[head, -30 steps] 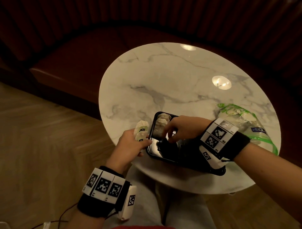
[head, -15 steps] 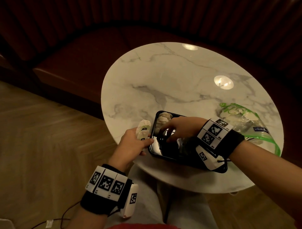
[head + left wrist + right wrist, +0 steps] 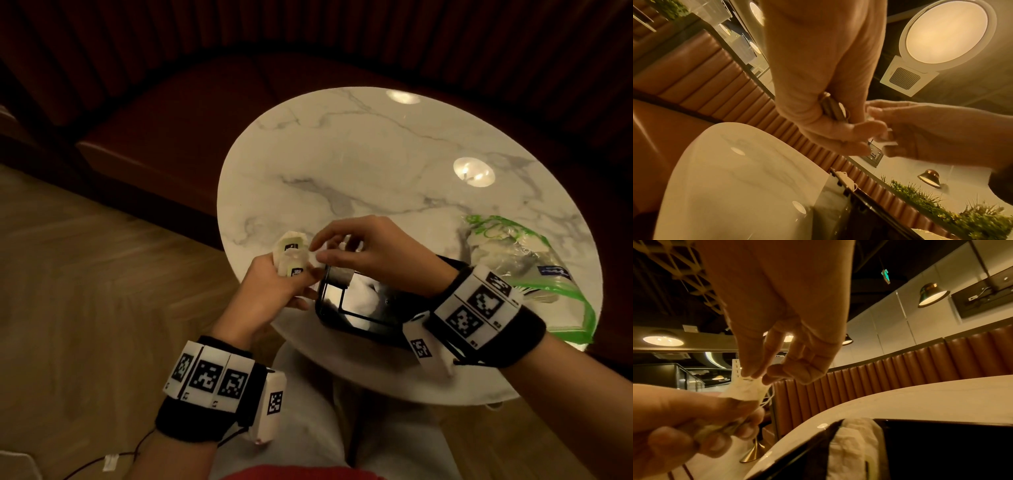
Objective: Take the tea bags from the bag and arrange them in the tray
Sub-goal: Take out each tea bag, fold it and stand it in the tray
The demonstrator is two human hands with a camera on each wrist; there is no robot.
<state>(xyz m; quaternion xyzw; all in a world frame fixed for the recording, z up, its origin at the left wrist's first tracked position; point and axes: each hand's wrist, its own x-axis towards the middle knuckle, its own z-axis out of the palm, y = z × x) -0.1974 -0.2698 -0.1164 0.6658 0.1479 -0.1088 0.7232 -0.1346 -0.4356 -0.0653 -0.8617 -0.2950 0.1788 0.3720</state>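
The left hand [image 3: 274,291] is nearest, just off the tray's [image 3: 329,310] left rim at the table's [image 3: 359,164] near-left edge, its fingers curled round a small bunch of tea bags [image 3: 293,255] whose tagged tops stick up above the fist. The right hand [image 3: 370,255] reaches across over the tray's far-left corner and meets that bunch: in the right wrist view its thumb and fingertips [image 3: 748,372] pinch the top of one tea bag [image 3: 745,391] while the left hand grips the lower part, strings trailing below. The left wrist view shows the same meeting from the other side, folded edges of the bags wedged in the left palm and the right fingers closed on a white bit at the left thumb tip. The black tray sits on the table by its near edge, and pale tea bags [image 3: 854,443] lie along its left end, partly hidden under the right hand in the head view. Right of the tray and a little farther back, a clear bag [image 3: 527,263] with a green seal lies on the marble, with pale contents inside. Beyond the table curves a dark red bench [image 3: 178,130].
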